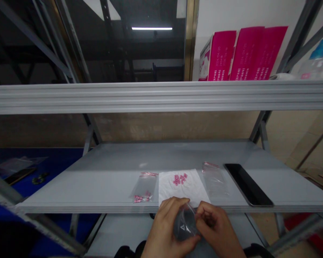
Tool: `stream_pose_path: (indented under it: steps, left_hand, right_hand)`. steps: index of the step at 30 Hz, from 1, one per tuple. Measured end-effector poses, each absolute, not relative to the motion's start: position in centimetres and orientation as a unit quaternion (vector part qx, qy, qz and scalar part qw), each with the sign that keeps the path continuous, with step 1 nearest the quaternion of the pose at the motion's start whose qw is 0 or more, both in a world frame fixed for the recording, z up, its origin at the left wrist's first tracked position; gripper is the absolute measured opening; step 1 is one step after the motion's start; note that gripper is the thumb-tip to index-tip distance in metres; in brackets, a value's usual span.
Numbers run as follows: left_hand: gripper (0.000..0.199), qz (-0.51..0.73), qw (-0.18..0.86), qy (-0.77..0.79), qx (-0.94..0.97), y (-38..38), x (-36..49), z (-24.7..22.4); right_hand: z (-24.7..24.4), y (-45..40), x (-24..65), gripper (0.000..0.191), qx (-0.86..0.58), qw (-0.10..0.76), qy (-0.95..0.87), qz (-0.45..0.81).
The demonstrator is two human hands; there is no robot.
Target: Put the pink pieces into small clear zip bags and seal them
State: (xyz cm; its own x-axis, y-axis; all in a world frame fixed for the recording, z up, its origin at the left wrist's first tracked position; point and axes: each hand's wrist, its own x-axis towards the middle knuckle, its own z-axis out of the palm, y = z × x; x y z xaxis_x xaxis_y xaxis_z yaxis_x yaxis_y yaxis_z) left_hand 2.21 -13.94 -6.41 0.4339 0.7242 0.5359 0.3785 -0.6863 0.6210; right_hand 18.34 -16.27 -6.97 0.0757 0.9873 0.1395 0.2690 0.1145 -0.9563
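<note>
Nearest, before the front edge of the shelf (110,193), the left hand (164,229) grasps a clear plastic bag (185,224) between thumb and fingers; the right hand (216,224) pinches its right side. Light, opposed grips best control thin film. Along the front edge: bagged pink beads (142,197), a tissue (169,186) bearing loose beads (179,179), a flat zip bag (214,181), and, toward the right corner, a phone (248,185).

Pink beads (179,179) on white tissue (183,188)
</note>
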Motion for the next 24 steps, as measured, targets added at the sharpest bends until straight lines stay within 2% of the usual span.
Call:
stream_pose_path:
  steps: [5,7,9,14,19,24]
  left_hand:
    - [0.053,0.447,0.259,0.372,0.771,-13.8,2.8,-6.7]
    - [0.042,0.476,0.254,0.396,0.743,-13.6,3.0,-7.1]
    - [0.036,0.508,0.224,0.416,0.72,-13.3,3.3,-7.7]
    - [0.037,0.554,0.108,0.442,0.697,-12.3,3.7,-9.8]
    - [0.037,0.548,0.06,0.456,0.699,-12.0,3.8,-10.9]
    - [0.04,0.543,0.06,0.458,0.702,-12.0,3.9,-11.0]
  right_hand:
    - [-6.7,-15.4,19.0,0.027,-0.54,0.482,-0.587,0.361]
    - [-6.6,-14.1,19.1,0.033,-0.542,0.489,-0.589,0.346]
    - [-6.7,-12.4,19.1,0.03,-0.562,0.488,-0.599,0.294]
    - [-7.6,-8.1,18.3,0.009,-0.609,0.455,-0.624,0.181]
    - [-8.3,-6.5,18.1,0.009,-0.63,0.438,-0.622,0.157]
    - [-7.8,-7.0,18.5,0.011,-0.606,0.442,-0.63,0.202]
